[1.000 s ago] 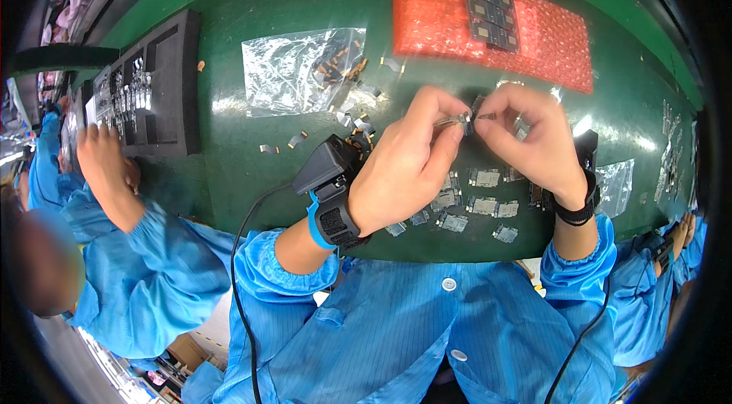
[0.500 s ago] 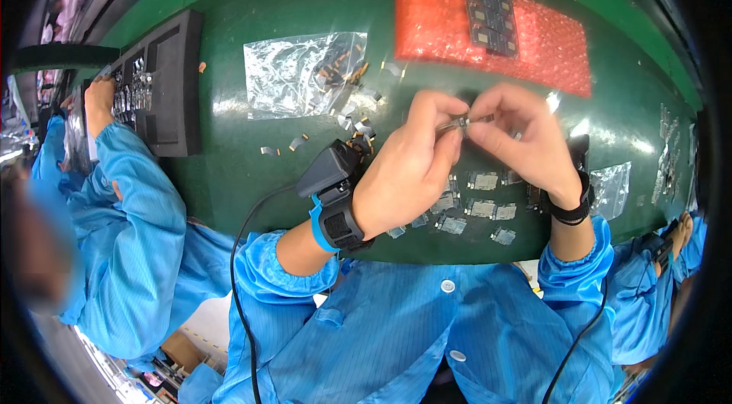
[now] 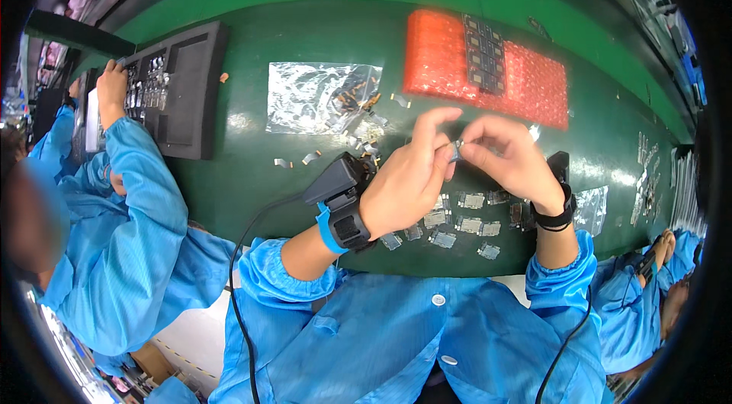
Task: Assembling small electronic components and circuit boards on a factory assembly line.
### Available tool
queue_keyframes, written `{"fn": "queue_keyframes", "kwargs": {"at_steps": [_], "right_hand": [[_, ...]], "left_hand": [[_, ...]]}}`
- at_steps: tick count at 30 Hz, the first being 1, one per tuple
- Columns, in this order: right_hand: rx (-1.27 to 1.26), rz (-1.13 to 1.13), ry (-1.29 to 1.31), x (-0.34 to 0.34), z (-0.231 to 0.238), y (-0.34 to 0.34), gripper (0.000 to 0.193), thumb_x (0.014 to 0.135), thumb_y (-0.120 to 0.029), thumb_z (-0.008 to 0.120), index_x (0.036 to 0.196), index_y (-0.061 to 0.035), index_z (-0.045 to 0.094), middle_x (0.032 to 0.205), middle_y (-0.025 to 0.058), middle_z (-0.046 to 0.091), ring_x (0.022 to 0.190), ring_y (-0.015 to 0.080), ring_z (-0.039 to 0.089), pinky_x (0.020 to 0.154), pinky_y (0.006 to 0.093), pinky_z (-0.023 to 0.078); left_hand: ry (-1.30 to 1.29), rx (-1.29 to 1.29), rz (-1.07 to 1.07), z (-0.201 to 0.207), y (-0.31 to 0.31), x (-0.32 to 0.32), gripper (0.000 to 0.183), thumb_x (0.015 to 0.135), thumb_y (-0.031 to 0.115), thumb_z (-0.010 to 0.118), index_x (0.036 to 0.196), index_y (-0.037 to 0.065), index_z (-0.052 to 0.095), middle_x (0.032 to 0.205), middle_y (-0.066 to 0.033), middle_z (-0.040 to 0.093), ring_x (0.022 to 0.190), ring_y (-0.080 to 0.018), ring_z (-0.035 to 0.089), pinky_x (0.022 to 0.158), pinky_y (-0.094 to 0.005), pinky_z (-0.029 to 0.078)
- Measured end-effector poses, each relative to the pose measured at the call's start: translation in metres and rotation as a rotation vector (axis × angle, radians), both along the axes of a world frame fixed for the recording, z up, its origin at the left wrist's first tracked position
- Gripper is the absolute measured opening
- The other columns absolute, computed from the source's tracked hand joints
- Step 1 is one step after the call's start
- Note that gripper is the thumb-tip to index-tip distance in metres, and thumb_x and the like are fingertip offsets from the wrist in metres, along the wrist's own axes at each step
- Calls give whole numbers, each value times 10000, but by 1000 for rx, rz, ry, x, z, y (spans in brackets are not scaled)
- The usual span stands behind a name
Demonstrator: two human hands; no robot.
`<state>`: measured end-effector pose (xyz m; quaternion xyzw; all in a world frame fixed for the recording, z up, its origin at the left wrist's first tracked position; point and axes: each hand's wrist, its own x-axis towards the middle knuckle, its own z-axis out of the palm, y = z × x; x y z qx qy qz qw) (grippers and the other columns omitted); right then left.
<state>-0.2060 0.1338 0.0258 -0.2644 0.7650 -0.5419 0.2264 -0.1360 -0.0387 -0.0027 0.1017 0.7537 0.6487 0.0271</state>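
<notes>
My left hand [image 3: 404, 186] and my right hand [image 3: 512, 158] meet over the middle of the green table. Between their fingertips is a small circuit board [image 3: 456, 151], tilted and partly covered by the fingers. The left thumb presses near it while the left index finger stretches out above. My right thumb and fingers close on its other side. Below the hands lie several small circuit boards with silvery shields [image 3: 470, 225]. Short flex cables with gold-coloured ends [image 3: 311, 157] are scattered to the left of my left hand, some beside a clear plastic bag [image 3: 301, 103].
Red bubble wrap [image 3: 435, 53] lies at the back, with a dark panel of boards [image 3: 484, 57] on it. A black foam tray [image 3: 200, 103] stands at left, where a co-worker's hand [image 3: 112, 90] reaches. A second clear bag [image 3: 591, 209] lies at right. A black cable [image 3: 248, 251] runs from my left wrist.
The small board between my fingers has turned to a steeper angle. My left index finger has straightened away from it. The whole view has shifted, with the table lower in the picture.
</notes>
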Motion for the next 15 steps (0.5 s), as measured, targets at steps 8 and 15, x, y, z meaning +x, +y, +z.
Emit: {"fn": "queue_keyframes", "kwargs": {"at_steps": [8,15], "right_hand": [[-76,-59,154,-75,23,-32,188,858,-126,612,1008,-13,619,869,25,634,781,83,569,673,240,470],[353,-457,995,-179,8,-4,341,751,-196,650,1026,0,604,1002,191,620,974,332,572,890,383,441]], "left_hand": [[-32,312,309,10,-23,-2,418,950,115,437,1319,37,258,974,-112,552,675,-128,576,525,-215,468],[-135,119,284,15,-42,43,187,923,105,519,1087,22,553,866,-31,586,697,-75,548,587,-207,442]]}}
